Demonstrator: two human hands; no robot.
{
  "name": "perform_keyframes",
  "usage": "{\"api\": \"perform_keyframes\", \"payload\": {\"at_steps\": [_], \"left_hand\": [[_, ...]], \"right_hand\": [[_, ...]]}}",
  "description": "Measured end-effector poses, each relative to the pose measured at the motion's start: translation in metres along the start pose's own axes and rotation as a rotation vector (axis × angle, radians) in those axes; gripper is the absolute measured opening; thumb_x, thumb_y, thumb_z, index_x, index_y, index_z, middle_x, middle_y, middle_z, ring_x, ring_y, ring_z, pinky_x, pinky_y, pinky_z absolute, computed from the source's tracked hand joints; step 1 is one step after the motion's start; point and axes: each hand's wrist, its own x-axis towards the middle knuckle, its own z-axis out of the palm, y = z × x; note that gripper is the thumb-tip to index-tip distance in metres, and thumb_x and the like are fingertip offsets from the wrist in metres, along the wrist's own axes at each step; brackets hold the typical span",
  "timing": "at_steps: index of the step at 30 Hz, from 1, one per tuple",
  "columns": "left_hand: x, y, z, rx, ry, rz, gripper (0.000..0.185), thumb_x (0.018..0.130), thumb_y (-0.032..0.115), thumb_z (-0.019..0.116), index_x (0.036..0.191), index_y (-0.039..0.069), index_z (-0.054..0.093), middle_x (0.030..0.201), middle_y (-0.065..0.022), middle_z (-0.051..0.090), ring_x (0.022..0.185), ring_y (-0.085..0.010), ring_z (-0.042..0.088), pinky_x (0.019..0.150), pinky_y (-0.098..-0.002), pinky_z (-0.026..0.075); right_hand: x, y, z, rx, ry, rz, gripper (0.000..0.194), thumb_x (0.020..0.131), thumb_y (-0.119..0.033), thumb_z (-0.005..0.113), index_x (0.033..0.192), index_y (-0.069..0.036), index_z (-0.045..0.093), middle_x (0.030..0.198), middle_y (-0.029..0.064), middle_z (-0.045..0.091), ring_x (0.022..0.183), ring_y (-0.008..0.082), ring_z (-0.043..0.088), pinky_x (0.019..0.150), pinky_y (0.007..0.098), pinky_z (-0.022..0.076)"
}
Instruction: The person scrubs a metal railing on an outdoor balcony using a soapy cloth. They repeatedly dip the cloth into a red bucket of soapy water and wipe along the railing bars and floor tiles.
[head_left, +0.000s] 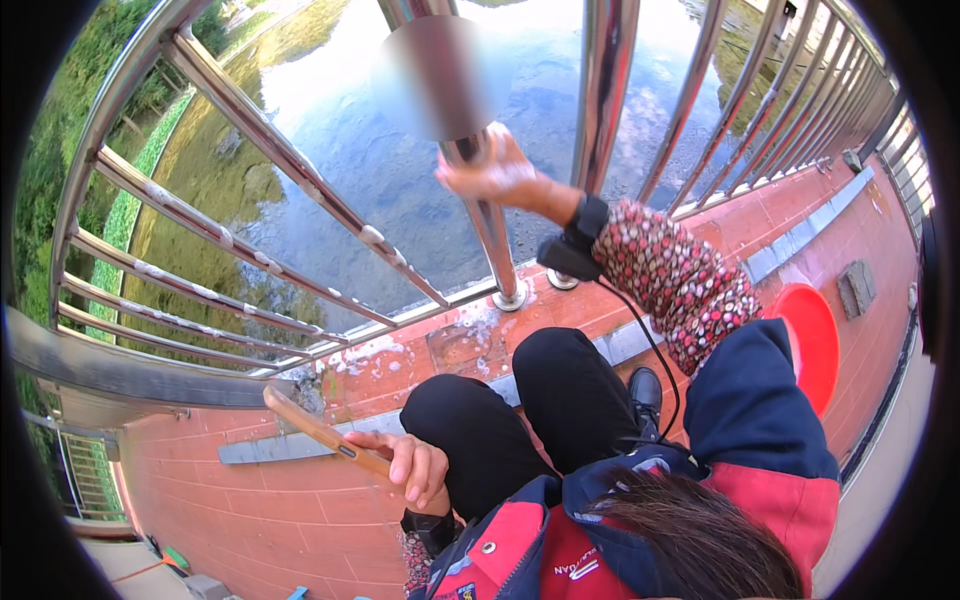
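Note:
My right hand (491, 171), wet with white foam, is closed around a vertical stainless steel railing post (491, 240) at the upper middle; motion blurs it, and whether a cloth lies under the fingers cannot be told. Around that wrist is a black strap with a small black device (568, 256) and a cable. At lower left, my left hand (416, 469) grips a phone in a tan case (322, 431) by one end, beside my left knee. Foam clings to the slanting railing bars (225, 236) at left and to the tiles at the post's foot.
A red plastic basin (814, 352) stands at my right, near a grey brick (856, 289). Grey strips (810, 225) lie along the red tiled floor (247, 510). Beyond the railing is shallow water (375, 172). A green-headed broom (175, 557) lies at the far lower left.

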Motion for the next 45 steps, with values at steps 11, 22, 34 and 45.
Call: {"api": "perform_keyframes", "payload": {"at_steps": [11, 22, 34, 45], "left_hand": [[0.007, 0.000, -0.003, -0.054, -0.010, 0.001, 0.044, 0.093, 0.036, 0.044, 0.136, 0.030, 0.038, 0.109, -0.0246, 0.054, 0.080, -0.0327, 0.061, 0.055, -0.0326, 0.053], [0.008, -0.002, -0.008, -0.021, -0.066, -0.039, 0.044, 0.094, 0.037, 0.041, 0.137, 0.030, 0.036, 0.109, -0.0241, 0.054, 0.080, -0.0317, 0.062, 0.059, -0.0323, 0.052], [0.003, 0.006, 0.000, -0.045, 0.014, -0.013, 0.043, 0.093, 0.032, 0.045, 0.135, 0.029, 0.040, 0.105, -0.0244, 0.056, 0.077, -0.0325, 0.062, 0.054, -0.0330, 0.053], [0.003, 0.004, 0.004, -0.005, 0.013, -0.001, 0.044, 0.092, 0.033, 0.047, 0.135, 0.029, 0.039, 0.103, -0.0241, 0.056, 0.074, -0.0324, 0.062, 0.054, -0.0327, 0.053]], "right_hand": [[-0.210, -0.095, 0.063, 0.827, -0.531, 1.201, 0.035, 0.066, -0.021, 0.071, 0.093, -0.004, 0.056, 0.083, 0.0081, 0.061, 0.079, 0.0176, 0.060, 0.071, 0.0310, 0.0473], [-0.001, -0.005, -0.015, 1.580, -0.276, 0.941, 0.042, 0.064, -0.016, 0.079, 0.098, -0.004, 0.058, 0.090, 0.0024, 0.063, 0.082, 0.0123, 0.061, 0.080, 0.0270, 0.0500], [-0.020, -0.003, 0.001, 1.495, -0.424, 0.839, 0.032, 0.063, -0.013, 0.076, 0.088, -0.006, 0.056, 0.079, 0.0010, 0.059, 0.073, 0.0104, 0.055, 0.067, 0.0268, 0.0466], [-0.215, -0.091, 0.061, 0.991, -0.490, 1.260, 0.025, 0.064, -0.012, 0.071, 0.082, -0.004, 0.056, 0.069, 0.0013, 0.056, 0.067, 0.0098, 0.052, 0.062, 0.0282, 0.0449]]}}
